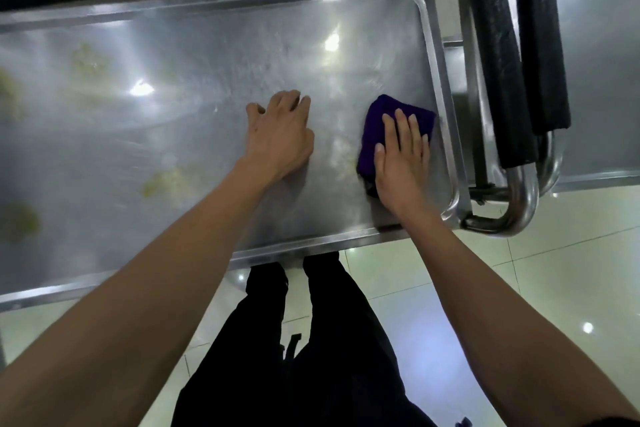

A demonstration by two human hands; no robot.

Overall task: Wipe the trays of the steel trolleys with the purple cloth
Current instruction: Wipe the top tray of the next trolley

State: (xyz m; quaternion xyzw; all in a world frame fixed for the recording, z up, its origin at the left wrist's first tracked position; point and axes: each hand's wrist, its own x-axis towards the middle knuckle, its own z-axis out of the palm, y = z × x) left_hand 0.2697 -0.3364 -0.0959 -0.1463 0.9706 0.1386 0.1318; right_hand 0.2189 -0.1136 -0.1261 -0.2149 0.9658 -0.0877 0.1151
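Head view: we are looking down on a steel trolley tray, a broad shallow pan with a raised rim that is filling most of the frame and is serving as our landmark. Ceiling lights are glaring off its brushed surface. Beyond the tray's right rim, two black padded handles on bent steel tubing are standing close together, and past them the tray of a second trolley is showing. Below the tray's near rim, pale glossy floor tiles are lying, with our black trousers in front of them. Across the tray's left half, several yellowish-green smears are lying on the metal, well apart from both hands. Our left hand is resting on the tray near its middle, fingers loosely curled with the tips on the metal, holding nothing. Our right hand is lying flat on the purple cloth, fingers straight and slightly spread, pressing it down on the tray. The cloth is folded into a thick pad and is sitting just inside the tray's right rim, toward the near right corner, its far edge sticking out beyond the fingertips.
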